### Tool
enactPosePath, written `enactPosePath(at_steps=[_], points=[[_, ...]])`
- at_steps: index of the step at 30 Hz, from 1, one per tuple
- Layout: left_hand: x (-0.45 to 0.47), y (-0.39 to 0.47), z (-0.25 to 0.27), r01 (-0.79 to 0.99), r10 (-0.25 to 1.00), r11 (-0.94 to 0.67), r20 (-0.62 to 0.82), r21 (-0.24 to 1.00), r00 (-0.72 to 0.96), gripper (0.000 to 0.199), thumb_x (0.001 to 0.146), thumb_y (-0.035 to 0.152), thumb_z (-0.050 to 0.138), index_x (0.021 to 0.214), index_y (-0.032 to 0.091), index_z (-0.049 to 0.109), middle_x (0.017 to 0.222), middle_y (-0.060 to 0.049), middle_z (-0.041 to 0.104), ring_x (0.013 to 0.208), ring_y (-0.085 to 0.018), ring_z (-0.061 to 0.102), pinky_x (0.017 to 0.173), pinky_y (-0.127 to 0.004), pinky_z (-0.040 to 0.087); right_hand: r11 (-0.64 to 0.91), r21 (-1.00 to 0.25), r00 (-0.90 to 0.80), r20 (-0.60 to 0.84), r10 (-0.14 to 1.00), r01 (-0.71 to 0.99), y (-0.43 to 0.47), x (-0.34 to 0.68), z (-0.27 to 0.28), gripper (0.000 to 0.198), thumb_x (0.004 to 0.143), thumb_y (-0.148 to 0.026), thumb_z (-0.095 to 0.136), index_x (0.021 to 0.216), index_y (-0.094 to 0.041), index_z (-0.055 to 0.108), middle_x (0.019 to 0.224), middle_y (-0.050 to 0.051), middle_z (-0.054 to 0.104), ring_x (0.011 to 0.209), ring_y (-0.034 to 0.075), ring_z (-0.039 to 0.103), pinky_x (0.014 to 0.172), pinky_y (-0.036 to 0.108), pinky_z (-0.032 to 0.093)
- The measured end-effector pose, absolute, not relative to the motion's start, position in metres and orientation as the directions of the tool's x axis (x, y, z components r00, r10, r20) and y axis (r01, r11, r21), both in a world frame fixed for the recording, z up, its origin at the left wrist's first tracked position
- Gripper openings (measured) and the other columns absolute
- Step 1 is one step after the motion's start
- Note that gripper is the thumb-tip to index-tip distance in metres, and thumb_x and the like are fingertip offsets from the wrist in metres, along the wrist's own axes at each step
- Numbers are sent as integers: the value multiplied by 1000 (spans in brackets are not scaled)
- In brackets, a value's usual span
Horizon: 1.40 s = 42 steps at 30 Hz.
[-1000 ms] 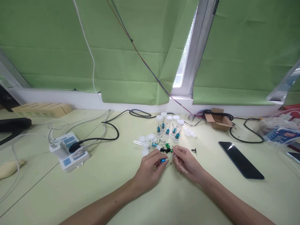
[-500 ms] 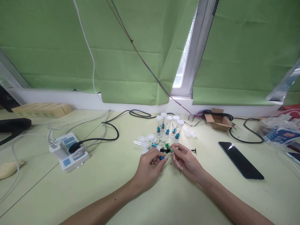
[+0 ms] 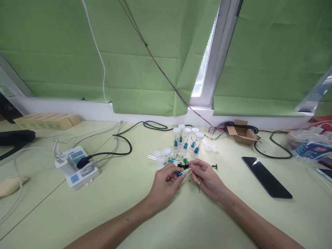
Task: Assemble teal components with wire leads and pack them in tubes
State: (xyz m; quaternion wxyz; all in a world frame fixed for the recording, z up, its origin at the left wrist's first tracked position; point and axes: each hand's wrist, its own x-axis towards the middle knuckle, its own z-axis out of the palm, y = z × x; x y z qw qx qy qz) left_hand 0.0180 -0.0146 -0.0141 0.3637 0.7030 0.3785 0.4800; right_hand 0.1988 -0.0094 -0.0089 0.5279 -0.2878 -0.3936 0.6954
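A cluster of capped tubes (image 3: 199,145) is standing just above the frame's centre line of work, with white caps (image 3: 166,152) lying to their left and green and black pieces (image 3: 185,166) crowding the space directly beyond the fingers. A black T-shaped piece (image 3: 214,166) is lying to the right of the hands, and farther right a phone (image 3: 267,178) is resting flat. A power strip (image 3: 77,180) is sitting at the left of the frame, a cardboard box (image 3: 242,138) at the upper right of the table (image 3: 145,224).

The fingers are covering part of the small pile and the ends of what they are holding; a thin dark stick (image 3: 199,189) is showing below the right palm — whether held or lying there, I cannot tell. Both forearms are running off the bottom edge.

The left hand (image 3: 164,185) is pinching a blue piece (image 3: 179,174) at the lower centre, palm turned inward, while the right hand (image 3: 204,175) is closing thumb and finger on the far end of its metal rod (image 3: 186,170) — the rod is slanting up rightward between them.
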Motion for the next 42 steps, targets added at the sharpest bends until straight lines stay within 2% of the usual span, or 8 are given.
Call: enactPosePath(at_steps=[11, 19, 27, 37, 42], points=[[18, -16, -15, 220, 833, -540, 478, 812, 279, 11, 88, 26, 62, 92, 17, 67, 76, -1, 56, 54, -8, 55, 49, -21, 47, -160, -843, -283, -9, 959, -513, -10, 198, -7, 28, 73, -37, 82, 76, -15, 64, 60, -3, 61, 42, 3, 47, 41, 15, 35], [15, -16, -10, 286, 738, -672, 583, 683, 340, 9, 90, 21, 58, 92, 18, 67, 78, -3, 57, 61, -10, 53, 52, -21, 46, -211, -839, -298, -62, 953, -501, -10, 197, -5, 33, 72, -39, 82, 73, -16, 58, 57, -3, 62, 37, 3, 45, 36, 14, 31], [11, -14, -9, 327, 617, -787, 669, 523, 414, 14, 91, 15, 53, 97, 18, 66, 78, -4, 60, 64, -12, 54, 53, -21, 43, -155, -923, -296, -47, 954, -353, -13, 197, -3, 41, 78, -46, 73, 63, -18, 48, 46, -5, 56, 30, 4, 40, 30, 16, 21], [11, -16, -9, 395, 640, -768, 614, 504, 462, 17, 93, 15, 48, 96, 18, 65, 77, -4, 58, 65, -12, 53, 55, -23, 41, -148, -950, -273, -71, 959, -275, -13, 197, -3, 42, 77, -49, 72, 60, -19, 49, 34, -9, 44, 25, 2, 22, 27, 17, 15], [11, -17, -10, 408, 642, -767, 592, 495, 488, 16, 92, 14, 48, 92, 17, 64, 75, -3, 54, 63, -12, 49, 55, -23, 39, -174, -954, -278, -103, 955, -243, -11, 198, -7, 43, 75, -50, 74, 59, -19, 49, 31, -11, 40, 22, 3, 18, 23, 16, 14]])
